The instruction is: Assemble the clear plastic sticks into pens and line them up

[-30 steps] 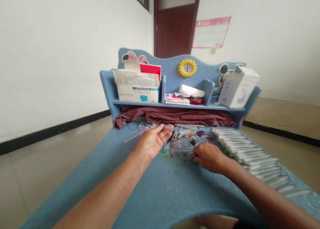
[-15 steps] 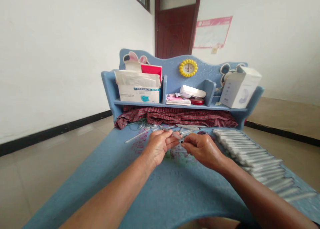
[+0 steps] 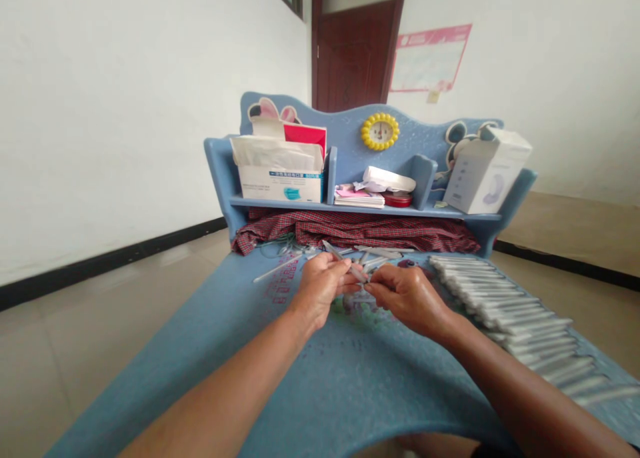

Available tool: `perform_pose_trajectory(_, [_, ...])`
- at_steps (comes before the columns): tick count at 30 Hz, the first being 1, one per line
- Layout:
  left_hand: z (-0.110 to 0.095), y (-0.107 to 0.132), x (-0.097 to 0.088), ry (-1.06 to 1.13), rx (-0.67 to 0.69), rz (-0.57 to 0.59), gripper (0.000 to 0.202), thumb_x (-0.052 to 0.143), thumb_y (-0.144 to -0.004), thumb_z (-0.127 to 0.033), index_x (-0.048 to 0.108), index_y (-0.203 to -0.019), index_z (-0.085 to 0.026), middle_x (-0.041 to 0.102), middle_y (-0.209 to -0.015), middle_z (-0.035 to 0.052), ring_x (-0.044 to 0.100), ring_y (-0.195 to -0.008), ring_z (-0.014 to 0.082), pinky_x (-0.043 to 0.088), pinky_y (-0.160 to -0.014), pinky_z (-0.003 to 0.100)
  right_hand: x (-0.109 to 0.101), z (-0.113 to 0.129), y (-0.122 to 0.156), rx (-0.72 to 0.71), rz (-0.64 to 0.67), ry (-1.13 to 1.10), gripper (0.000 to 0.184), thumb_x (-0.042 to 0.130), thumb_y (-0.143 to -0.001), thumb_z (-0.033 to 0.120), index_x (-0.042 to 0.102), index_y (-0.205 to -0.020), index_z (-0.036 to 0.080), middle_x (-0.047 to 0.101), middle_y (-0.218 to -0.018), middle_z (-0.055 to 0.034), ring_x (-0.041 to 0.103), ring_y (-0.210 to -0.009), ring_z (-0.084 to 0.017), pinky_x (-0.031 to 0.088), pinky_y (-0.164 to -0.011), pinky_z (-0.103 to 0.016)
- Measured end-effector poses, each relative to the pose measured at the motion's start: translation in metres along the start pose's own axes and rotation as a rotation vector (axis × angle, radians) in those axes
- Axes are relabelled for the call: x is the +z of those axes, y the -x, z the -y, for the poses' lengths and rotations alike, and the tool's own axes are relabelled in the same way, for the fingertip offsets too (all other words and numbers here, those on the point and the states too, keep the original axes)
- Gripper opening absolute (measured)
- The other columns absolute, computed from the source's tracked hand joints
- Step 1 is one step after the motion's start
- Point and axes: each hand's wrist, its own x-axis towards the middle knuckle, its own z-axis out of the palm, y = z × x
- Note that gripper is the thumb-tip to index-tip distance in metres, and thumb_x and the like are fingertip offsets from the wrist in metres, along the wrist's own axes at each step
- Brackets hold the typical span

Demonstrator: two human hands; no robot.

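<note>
My left hand (image 3: 323, 286) and my right hand (image 3: 405, 293) meet over the middle of the blue desk (image 3: 345, 378). Both are closed in a pinch on a thin grey pen tube (image 3: 344, 259) that slants up to the left between them. What the right fingertips press onto its end is too small to make out. Loose pen parts (image 3: 373, 257) lie in a heap just beyond the hands. A long row of finished grey pens (image 3: 515, 318) lies side by side along the desk's right side.
A red checked cloth (image 3: 350, 230) is bunched under the desk's shelf. On the shelf stand a mask box (image 3: 280, 178), papers with a red tin (image 3: 377, 195) and a white carton (image 3: 483, 171). A single thin rod (image 3: 275, 270) lies left of the hands. A brown door (image 3: 355, 45) is behind.
My left hand drew back from the heap with a tube. My right hand rose off the desk and came left to meet it; both now pinch the tube.
</note>
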Motion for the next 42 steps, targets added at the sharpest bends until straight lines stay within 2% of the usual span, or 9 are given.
perform_pose_trajectory(6, [-0.005,0.003,0.003,-0.102,0.063,0.008,0.014,0.058,-0.073,-0.017,0.047,-0.081,-0.014,0.068,-0.075,0.0077,0.066,-0.059,0.0178,0.052,-0.052,0.027,0.002,-0.002,-0.002,0.113,0.094,-0.254,0.021,0.048,-0.079,0.027,0.053,-0.062,0.016,0.055,-0.051,0.0005,0.05,-0.045,-0.009,0.036,-0.044,-0.019])
perform_pose_trajectory(12, [-0.005,0.003,0.002,-0.129,0.071,0.014,0.016,0.058,-0.073,-0.017,0.046,-0.082,-0.014,0.067,-0.074,0.0081,0.066,-0.059,0.0184,0.052,-0.053,0.029,0.007,-0.005,-0.003,0.278,0.173,-0.572,0.028,0.05,-0.077,0.039,0.051,-0.062,0.016,0.056,-0.047,0.0003,0.051,-0.039,-0.009,0.041,-0.041,-0.02])
perform_pose_trajectory(16, [-0.004,0.0,0.0,-0.14,0.066,0.004,0.018,0.06,-0.071,-0.019,0.046,-0.081,-0.014,0.067,-0.075,0.0099,0.065,-0.059,0.0187,0.052,-0.053,0.029,0.014,-0.011,-0.003,0.317,0.174,-0.721,0.032,0.052,-0.075,0.046,0.049,-0.063,0.016,0.057,-0.047,0.0003,0.052,-0.038,-0.01,0.042,-0.042,-0.022])
perform_pose_trajectory(22, [0.001,-0.002,0.002,-0.166,0.046,-0.096,0.018,0.06,-0.07,-0.019,0.046,-0.079,-0.014,0.067,-0.072,0.01,0.065,-0.056,0.0186,0.051,-0.05,0.027,0.028,-0.021,-0.001,0.259,0.074,-0.639,0.03,0.049,-0.079,0.044,0.05,-0.067,0.016,0.057,-0.051,0.0005,0.053,-0.043,-0.01,0.042,-0.044,-0.021])
perform_pose_trajectory(28, [0.004,-0.001,0.005,-0.173,0.057,-0.157,0.018,0.061,-0.069,-0.02,0.046,-0.078,-0.014,0.067,-0.065,0.0082,0.065,-0.054,0.0192,0.052,-0.05,0.029,0.035,-0.021,0.003,0.249,0.01,-0.617,0.024,0.048,-0.08,0.039,0.053,-0.074,0.016,0.057,-0.055,0.0009,0.053,-0.047,-0.01,0.044,-0.046,-0.021])
perform_pose_trajectory(33, [0.004,0.0,0.005,-0.16,0.046,-0.148,0.017,0.062,-0.069,-0.019,0.047,-0.076,-0.014,0.067,-0.067,0.0074,0.065,-0.056,0.0199,0.053,-0.051,0.03,0.037,-0.022,0.005,0.262,0.025,-0.676,0.021,0.052,-0.077,0.036,0.054,-0.077,0.016,0.058,-0.059,0.0003,0.056,-0.052,-0.011,0.047,-0.051,-0.023])
perform_pose_trajectory(39, [0.006,0.0,0.004,-0.159,0.029,-0.122,0.017,0.062,-0.069,-0.019,0.047,-0.076,-0.014,0.067,-0.07,0.0082,0.065,-0.056,0.0189,0.052,-0.05,0.028,0.036,-0.024,0.008,0.196,-0.025,-0.476,0.024,0.045,-0.082,0.036,0.057,-0.075,0.016,0.058,-0.06,-0.0011,0.056,-0.054,-0.012,0.045,-0.052,-0.023])
perform_pose_trajectory(42, [0.008,0.0,0.004,-0.136,0.013,-0.111,0.017,0.062,-0.07,-0.019,0.047,-0.076,-0.014,0.067,-0.071,0.0088,0.065,-0.056,0.0185,0.052,-0.05,0.028,0.035,-0.024,0.009,0.193,-0.024,-0.472,0.027,0.042,-0.084,0.036,0.056,-0.072,0.016,0.058,-0.059,-0.0014,0.056,-0.052,-0.012,0.044,-0.051,-0.022])
